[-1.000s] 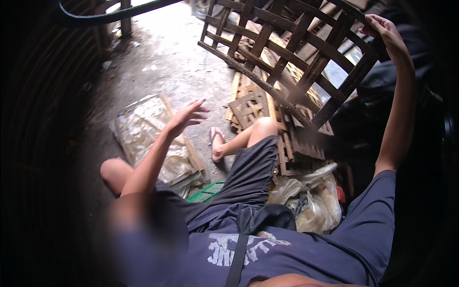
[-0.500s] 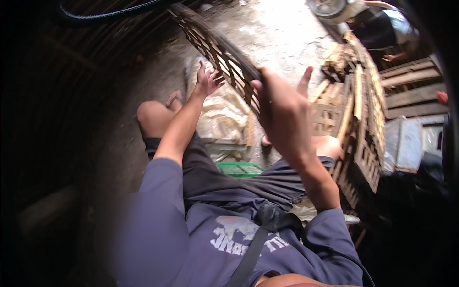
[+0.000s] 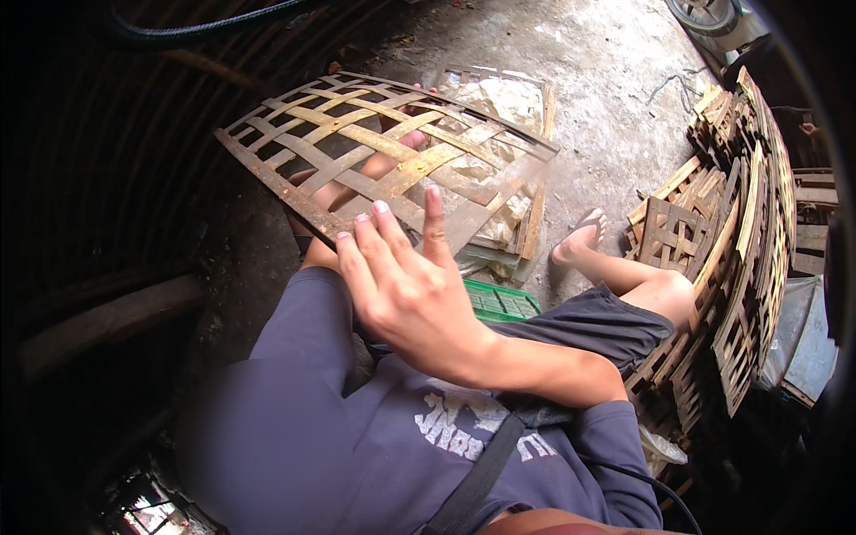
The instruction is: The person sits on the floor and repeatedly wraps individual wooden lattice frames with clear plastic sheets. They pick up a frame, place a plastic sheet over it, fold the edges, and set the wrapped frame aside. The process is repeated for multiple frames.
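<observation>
A woven slatted lattice panel (image 3: pixel 406 167), bamboo or wood by its look, is held tilted in front of my body. My right hand (image 3: pixel 415 308) is at its near rim, back of the hand upward. Three fingers press together along the rim, the little finger stands apart, and the thumb is hidden. My left hand (image 3: pixel 412 139) reaches underneath and shows partly through the gaps. Its fingertips appear at the far rim, closed there as far as I can see. Below the panel lies a pale plastic-covered bundle (image 3: pixel 504 102) with a wooden edge strip.
Several similar lattice panels (image 3: pixel 744 241) lean in a curved stack at the right. A green plastic crate (image 3: pixel 501 301) sits between my legs. My sandalled foot (image 3: pixel 584 236) rests on the concrete floor (image 3: pixel 606 98). A wheel (image 3: pixel 704 13) shows at the upper right.
The panel has swung from nearly edge-on to face-up and come left, carried by my right hand. My left hand, earlier spread beside it, is now beneath it at the far rim.
</observation>
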{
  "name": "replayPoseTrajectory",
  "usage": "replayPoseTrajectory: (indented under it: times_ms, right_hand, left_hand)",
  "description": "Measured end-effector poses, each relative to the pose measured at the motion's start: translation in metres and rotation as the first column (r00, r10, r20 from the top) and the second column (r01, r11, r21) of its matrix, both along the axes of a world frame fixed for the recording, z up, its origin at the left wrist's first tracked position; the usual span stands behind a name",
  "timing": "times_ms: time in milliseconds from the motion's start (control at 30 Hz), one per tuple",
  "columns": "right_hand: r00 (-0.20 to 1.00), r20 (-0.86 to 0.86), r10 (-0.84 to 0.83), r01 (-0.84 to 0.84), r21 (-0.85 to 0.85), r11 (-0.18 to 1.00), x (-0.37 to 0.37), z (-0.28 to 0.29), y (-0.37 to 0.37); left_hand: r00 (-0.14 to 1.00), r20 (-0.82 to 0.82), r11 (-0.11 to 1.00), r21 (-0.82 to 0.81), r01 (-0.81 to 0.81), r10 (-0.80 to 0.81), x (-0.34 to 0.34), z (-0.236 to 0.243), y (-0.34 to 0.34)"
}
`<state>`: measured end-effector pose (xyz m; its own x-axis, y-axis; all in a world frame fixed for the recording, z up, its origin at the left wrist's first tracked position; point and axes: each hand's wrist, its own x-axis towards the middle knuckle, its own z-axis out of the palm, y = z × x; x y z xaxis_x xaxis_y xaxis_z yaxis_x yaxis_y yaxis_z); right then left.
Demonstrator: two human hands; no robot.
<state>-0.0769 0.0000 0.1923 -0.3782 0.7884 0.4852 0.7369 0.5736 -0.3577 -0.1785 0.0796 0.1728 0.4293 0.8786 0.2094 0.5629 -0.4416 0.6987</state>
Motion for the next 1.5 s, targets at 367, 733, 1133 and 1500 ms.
replayPoseTrajectory:
  times_ms: [367, 733, 1133, 1500]
  right_hand:
    - [0.964, -0.209, -0.166, 0.15, -0.089, 0.985, 0.078, -0.028, 0.022]
    - [0.808, -0.075, -0.584, 0.477, -0.498, 0.724, 0.19, -0.225, -0.004]
    - [0.435, -0.422, -0.796, -0.158, -0.906, 0.394, 0.23, -0.295, 0.014]
    - [0.553, -0.342, -0.76, -0.238, -0.939, 0.249, 0.25, -0.344, 0.039]
  left_hand:
    - [0.111, 0.745, 0.726, -0.666, 0.17, 0.658, 0.015, -0.23, 0.128]
    - [0.56, 0.304, 0.532, -0.79, -0.304, 0.771, -0.024, -0.322, 0.215]
    - [0.775, -0.347, 0.688, -0.359, -0.63, 0.528, 0.029, -0.237, 0.214]
    - [0.804, -0.393, 0.673, -0.445, -0.59, 0.445, 0.013, -0.291, 0.216]
